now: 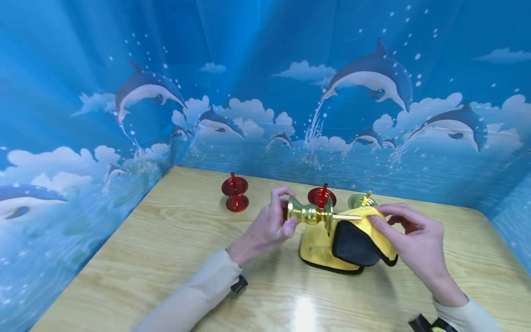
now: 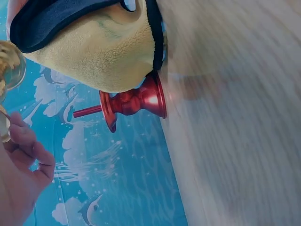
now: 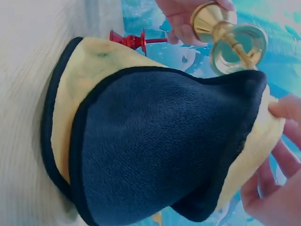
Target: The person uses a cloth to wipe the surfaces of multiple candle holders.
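Two hands at work: left hand (image 1: 265,228) grips a gold candlestick (image 1: 310,214) sideways, right hand (image 1: 410,240) pinches a yellow cloth (image 1: 317,246) (dark lining) round its spike.

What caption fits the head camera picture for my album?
Left hand holds a gold candlestick sideways while right hand pinches a yellow cloth around its spike.

Two red candle holders (image 1: 234,194) (image 1: 321,196), two gold candle holders (image 1: 310,214) (image 1: 362,200), and one yellow-and-navy cloth (image 1: 348,244) on one table (image 1: 166,240)
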### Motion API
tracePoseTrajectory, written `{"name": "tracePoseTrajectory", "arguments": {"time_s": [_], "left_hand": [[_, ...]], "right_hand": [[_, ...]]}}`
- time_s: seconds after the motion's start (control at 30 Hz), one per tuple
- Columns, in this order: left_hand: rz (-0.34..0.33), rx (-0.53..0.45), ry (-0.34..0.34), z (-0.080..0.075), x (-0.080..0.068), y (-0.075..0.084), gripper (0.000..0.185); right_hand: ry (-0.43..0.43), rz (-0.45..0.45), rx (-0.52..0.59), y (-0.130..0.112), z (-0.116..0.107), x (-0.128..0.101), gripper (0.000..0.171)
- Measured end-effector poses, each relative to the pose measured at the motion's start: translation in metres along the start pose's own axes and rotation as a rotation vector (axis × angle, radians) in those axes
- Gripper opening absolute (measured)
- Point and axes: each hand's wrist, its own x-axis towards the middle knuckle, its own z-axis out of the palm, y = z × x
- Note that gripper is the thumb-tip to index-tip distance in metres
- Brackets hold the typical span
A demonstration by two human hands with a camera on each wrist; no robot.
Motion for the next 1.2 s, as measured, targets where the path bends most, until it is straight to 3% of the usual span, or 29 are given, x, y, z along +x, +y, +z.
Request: {"name": "tracePoseTrajectory", "arguments": {"time_s": [0.17,0.33,0.43,0.53,0.7,0.8,0.87,1.03,1.2], "left_hand": [[0.015,0.005,-0.006,0.000,-0.003,-0.001,0.076],[-0.015,-0.105,-0.042,-0.001,-0.006,-0.003,0.050],[-0.001,-0.160,-0.081,0.002,-0.008,-0.002,0.045],[0.001,-0.144,-0.102,0.007,-0.008,0.003,0.047],[-0.145,-0.132,-0.144,0.006,-0.004,0.015,0.048],[-0.256,-0.087,-0.201,0.004,0.001,0.020,0.043],[-0.295,-0.017,-0.256,0.002,0.004,0.022,0.041],[-0.297,0.106,-0.343,0.004,0.005,0.024,0.040],[-0.295,0.203,-0.349,0.009,0.003,0.023,0.035]], "right_hand": [[-0.080,0.062,0.110,0.006,-0.009,0.000,0.025],[-0.143,0.097,0.225,0.011,-0.012,0.000,0.025],[-0.187,0.106,0.199,0.010,-0.007,0.000,0.025],[-0.200,0.121,0.118,0.009,0.000,-0.001,0.025],[-0.176,0.170,0.115,0.010,0.008,-0.002,0.028],[-0.145,0.162,0.110,0.009,0.013,-0.003,0.029],[-0.136,0.135,0.089,0.008,0.017,-0.004,0.028],[-0.138,0.071,0.050,0.004,0.025,-0.006,0.023],[-0.146,0.051,0.060,0.001,0.025,-0.007,0.025]]}}
